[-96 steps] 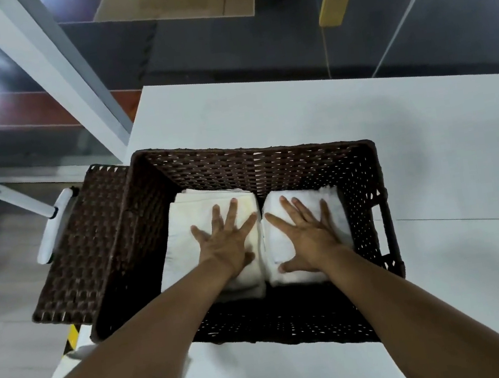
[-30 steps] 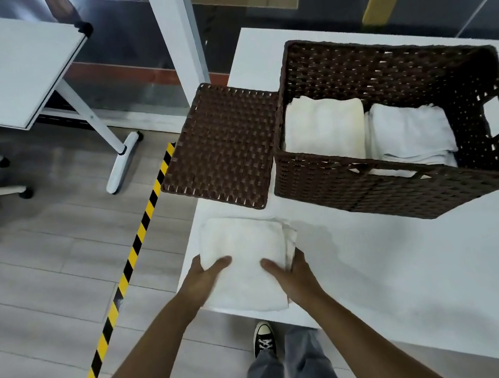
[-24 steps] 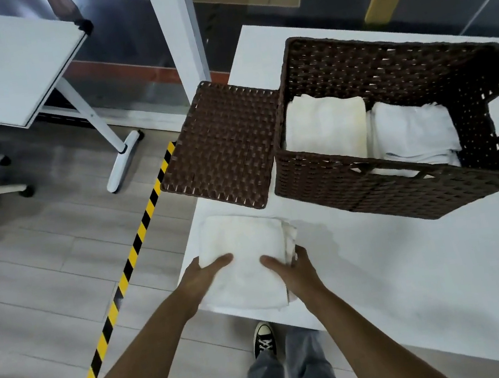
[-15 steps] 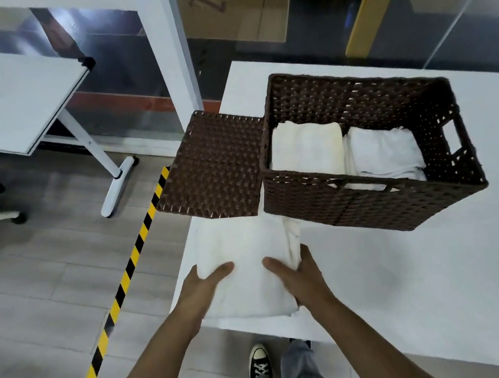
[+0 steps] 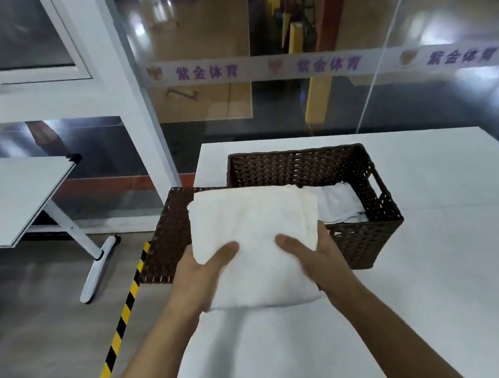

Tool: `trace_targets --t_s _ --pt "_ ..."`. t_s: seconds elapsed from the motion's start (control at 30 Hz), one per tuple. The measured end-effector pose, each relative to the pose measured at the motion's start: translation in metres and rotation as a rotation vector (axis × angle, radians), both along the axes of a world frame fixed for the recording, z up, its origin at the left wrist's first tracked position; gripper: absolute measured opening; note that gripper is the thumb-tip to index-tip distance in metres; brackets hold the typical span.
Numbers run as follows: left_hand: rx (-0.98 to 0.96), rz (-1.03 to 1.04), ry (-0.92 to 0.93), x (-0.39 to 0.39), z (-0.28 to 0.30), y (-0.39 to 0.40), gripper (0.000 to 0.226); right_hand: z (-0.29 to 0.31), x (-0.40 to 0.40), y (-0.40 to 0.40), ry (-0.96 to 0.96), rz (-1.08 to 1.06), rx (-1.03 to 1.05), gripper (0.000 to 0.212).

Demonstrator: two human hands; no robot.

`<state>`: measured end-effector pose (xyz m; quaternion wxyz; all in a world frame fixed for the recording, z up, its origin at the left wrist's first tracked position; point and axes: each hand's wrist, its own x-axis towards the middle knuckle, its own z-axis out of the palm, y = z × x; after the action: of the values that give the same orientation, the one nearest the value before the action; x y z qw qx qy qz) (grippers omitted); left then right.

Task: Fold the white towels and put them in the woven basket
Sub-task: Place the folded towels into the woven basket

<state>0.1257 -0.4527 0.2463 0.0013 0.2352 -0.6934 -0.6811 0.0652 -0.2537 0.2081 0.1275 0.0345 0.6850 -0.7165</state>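
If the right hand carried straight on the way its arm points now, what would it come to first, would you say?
Probably the woven basket: the right hand, gripping the folded towel, points up and left toward its near wall. If the hand is above the rim, which is unclear, it would pass over it.

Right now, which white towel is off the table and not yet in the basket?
The folded white towel held by both hands, lifted before the brown woven basket; the other visible towel lies inside.

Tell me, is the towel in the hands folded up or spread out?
Folded. The towel is a thick, neat rectangle, gripped by the left hand and right hand.
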Motion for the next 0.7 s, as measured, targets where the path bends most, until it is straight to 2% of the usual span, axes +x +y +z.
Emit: trace_targets --t_s 0.07,0.23,0.37,0.4,0.5,0.6,0.7 --pt "0.010 -0.010 0.011 -0.017 0.014 0.008 0.019 0.014 -0.018 0.010 0.021 -0.016 -0.007 0.089" --pt "0.000 -0.032 0.019 -0.075 0.042 0.029 0.022 0.041 -0.079 0.034 0.004 0.011 -0.042 0.072" --pt "0.097 -0.044 -0.114 -0.137 0.041 0.042 0.059 0.046 -0.139 0.050 -0.065 0.013 0.005 0.062" --pt "0.136 -0.041 -0.155 -0.152 0.039 0.045 0.060 0.047 -0.154 0.054 -0.089 0.038 0.024 0.060" --pt "0.199 -0.014 -0.285 -0.193 0.022 0.051 0.058 0.037 -0.197 0.064 -0.214 0.128 0.136 0.078" --pt "0.186 0.037 -0.398 -0.223 0.000 0.055 0.086 0.017 -0.230 0.071 -0.326 0.182 0.223 0.098" --pt "0.116 0.086 -0.432 -0.244 -0.027 0.054 0.101 -0.012 -0.250 0.068 -0.360 0.175 0.189 0.113"
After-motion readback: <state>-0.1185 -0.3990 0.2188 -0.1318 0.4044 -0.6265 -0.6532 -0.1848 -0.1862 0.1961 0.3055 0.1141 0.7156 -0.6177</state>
